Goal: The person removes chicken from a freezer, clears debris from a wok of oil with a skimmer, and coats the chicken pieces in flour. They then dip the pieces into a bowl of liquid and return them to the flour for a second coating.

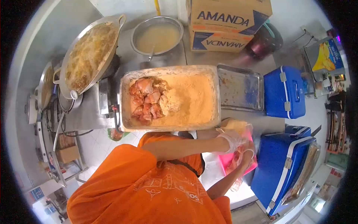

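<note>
While we look down over our orange shirt (149,186), both hands work at about 4 o'clock in the view, over a pink tub (228,160) set on the table (238,194) edge. Our left hand (233,140), in a thin clear glove, sits at the tub's 12 o'clock rim, fingers curled loosely, touching a clear plastic bag (242,128) that holds something pale yellow. Our right hand (244,158), also gloved, comes up from 6 o'clock and is half closed on pinkish raw meat pieces (235,164) at the tub; we cannot tell how tight the grip is. Hands are close together, nearly touching.

Big tray of orange breading flour (194,97) lies at 12 o'clock from the hands, just beyond the forearm, with a pile of raw chicken pieces (147,100) at its 9 o'clock side, one floured lump next to them. One empty-looking steel tray (240,87) sits at 3 o'clock of the flour tray.

Counts: two blue coolers (283,91), one at 2 o'clock, one at 4 o'clock; two stacked cardboard boxes (223,22) at 12 o'clock; one wok (89,52) of frying food at 10 o'clock; one round pan of liquid (157,35) at 11 o'clock.
</note>
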The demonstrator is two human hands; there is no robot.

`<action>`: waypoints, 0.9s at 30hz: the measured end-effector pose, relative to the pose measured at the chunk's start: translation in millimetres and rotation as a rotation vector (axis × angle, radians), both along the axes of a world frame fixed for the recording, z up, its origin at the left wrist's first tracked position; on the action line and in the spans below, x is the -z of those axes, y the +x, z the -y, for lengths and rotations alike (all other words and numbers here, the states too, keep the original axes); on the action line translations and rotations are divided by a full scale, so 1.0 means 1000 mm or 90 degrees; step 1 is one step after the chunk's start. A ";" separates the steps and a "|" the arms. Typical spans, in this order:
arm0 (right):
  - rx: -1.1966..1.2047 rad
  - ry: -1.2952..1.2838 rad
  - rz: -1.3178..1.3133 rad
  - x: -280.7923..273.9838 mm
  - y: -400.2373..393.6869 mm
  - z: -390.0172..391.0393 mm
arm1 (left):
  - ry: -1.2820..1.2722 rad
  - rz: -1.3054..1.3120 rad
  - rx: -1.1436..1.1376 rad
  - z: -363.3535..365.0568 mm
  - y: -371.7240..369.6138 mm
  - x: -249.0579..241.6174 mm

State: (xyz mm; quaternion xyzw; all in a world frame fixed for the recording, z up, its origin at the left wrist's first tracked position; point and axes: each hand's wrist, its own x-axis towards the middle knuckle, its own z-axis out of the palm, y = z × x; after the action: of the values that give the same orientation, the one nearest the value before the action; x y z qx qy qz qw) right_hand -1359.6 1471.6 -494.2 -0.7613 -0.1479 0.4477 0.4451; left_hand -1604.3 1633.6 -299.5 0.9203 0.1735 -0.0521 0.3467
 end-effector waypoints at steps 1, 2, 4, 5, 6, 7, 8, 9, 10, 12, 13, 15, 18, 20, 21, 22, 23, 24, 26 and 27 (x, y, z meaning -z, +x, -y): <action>0.004 -0.004 0.000 -0.016 -0.009 0.001 | -0.038 0.030 -0.035 0.002 0.001 0.014; 0.024 -0.016 0.024 -0.052 -0.033 -0.012 | -0.072 0.062 -0.076 0.002 0.003 0.022; 0.034 -0.019 0.066 -0.076 -0.052 -0.031 | -0.031 0.001 -0.094 0.000 0.004 0.006; 0.021 -0.009 0.096 -0.075 -0.052 -0.035 | 0.010 -0.061 -0.106 -0.002 0.004 -0.002; 0.005 0.001 0.125 -0.072 -0.053 -0.041 | 0.011 -0.058 -0.123 0.000 0.005 0.005; -0.009 0.014 0.162 -0.067 -0.050 -0.044 | 0.009 0.094 -0.221 0.004 0.009 0.023; -0.031 0.024 0.204 -0.063 -0.047 -0.047 | 0.009 0.248 -0.316 0.003 0.012 0.039; -0.054 0.032 0.255 -0.059 -0.044 -0.049 | 0.010 0.253 -0.328 -0.002 0.015 0.051; -0.091 0.037 0.322 -0.055 -0.041 -0.052 | 0.006 0.353 -0.280 -0.010 0.016 0.058; -0.136 0.060 0.416 -0.053 -0.038 -0.056 | 0.011 0.456 -0.241 -0.024 0.017 0.062; -0.149 0.067 0.420 -0.064 -0.046 -0.065 | -0.192 0.497 -0.210 -0.030 0.014 0.060; 0.035 0.094 0.091 -0.090 -0.064 -0.076 | -0.388 0.540 -0.178 -0.041 0.014 0.058; 0.094 0.169 0.070 -0.120 -0.063 -0.082 | -0.362 0.538 -0.037 -0.048 0.022 0.050; 0.111 0.226 0.119 -0.147 -0.065 -0.086 | 0.069 0.555 -0.141 -0.049 0.018 -0.002; 0.118 0.263 0.160 -0.163 -0.067 -0.089 | 0.066 0.563 -0.133 -0.051 0.004 -0.047; 0.121 0.290 0.192 -0.178 -0.070 -0.092 | 0.108 0.444 -0.132 -0.057 -0.022 -0.102; 0.120 0.320 0.226 -0.191 -0.079 -0.096 | 0.150 0.325 -0.128 -0.059 -0.036 -0.130; 0.115 0.350 0.255 -0.202 -0.091 -0.100 | 0.151 0.333 -0.121 -0.053 -0.032 -0.129; 0.085 0.393 0.290 -0.215 -0.120 -0.105 | 0.035 0.311 -0.360 -0.035 -0.026 -0.119; 0.058 0.421 0.301 -0.222 -0.137 -0.109 | 0.035 0.315 -0.381 -0.035 -0.030 -0.120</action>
State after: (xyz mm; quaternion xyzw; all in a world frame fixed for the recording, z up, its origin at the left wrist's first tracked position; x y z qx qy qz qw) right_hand -1496.2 1580.1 -272.5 -0.6651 -0.3484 0.1686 0.6387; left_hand -1634.5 1668.5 -179.1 0.8225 0.3471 0.2796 0.3534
